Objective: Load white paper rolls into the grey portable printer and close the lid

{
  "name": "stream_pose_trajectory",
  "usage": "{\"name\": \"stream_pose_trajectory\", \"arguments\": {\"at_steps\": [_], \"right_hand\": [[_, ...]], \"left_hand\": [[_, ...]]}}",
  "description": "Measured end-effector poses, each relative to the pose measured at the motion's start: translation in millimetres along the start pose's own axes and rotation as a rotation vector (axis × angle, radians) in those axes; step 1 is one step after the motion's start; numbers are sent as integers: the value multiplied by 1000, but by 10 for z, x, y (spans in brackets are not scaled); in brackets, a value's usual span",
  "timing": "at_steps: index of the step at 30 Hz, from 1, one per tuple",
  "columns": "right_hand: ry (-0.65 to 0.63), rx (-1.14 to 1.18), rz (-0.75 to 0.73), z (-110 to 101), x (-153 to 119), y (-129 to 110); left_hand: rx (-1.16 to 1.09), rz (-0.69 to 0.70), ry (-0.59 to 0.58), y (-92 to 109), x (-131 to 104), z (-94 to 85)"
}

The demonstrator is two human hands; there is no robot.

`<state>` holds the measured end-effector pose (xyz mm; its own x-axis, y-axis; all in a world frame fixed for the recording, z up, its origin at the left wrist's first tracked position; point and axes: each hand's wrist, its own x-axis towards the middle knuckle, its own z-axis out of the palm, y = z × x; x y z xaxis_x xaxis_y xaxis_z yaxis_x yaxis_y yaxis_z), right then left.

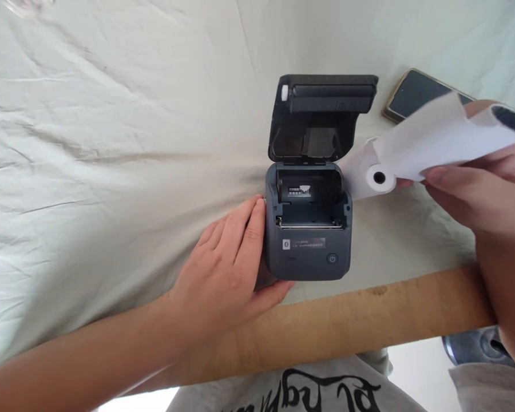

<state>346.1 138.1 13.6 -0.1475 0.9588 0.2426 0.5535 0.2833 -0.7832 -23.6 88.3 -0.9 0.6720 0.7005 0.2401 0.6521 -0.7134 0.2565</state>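
Observation:
A dark grey portable thermal printer (309,252) sits on the cloth with its lid (313,126) raised. Its paper bay shows no roll inside. My left hand (227,269) grips it, fingers along the left side and thumb at the front edge. To the right of the printer, my right hand (467,189) is closed around a white paper roll (438,137) with a dark hollow core and a loose end. A smaller white paper roll (371,183) lies between that roll and the printer; whether my right fingertips touch it, I cannot tell.
Behind my right hand lies a smartphone (420,94) in a case. A pale wrinkled cloth (133,114) covers the table, and a wooden edge (347,320) runs along the front. Something clear and blurred (26,6) shows at the top left.

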Motion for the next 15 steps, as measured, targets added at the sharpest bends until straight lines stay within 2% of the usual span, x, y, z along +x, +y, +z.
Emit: {"name": "stream_pose_trajectory", "arguments": {"at_steps": [3, 9, 12, 15], "right_hand": [[18, -17, -39, 42, -26, -95], [99, -349, 12, 47, -25, -139], [181, -338, 20, 39, -29, -64], [310, -263, -45, 31, -27, 60]], "left_hand": [[-16, 5, -2, -16, -13, -7], [-43, -19, -29, -16, -6, -34], [-33, -18, -27, -15, 4, -34], [-25, -8, -14, -17, 4, -26]]}}
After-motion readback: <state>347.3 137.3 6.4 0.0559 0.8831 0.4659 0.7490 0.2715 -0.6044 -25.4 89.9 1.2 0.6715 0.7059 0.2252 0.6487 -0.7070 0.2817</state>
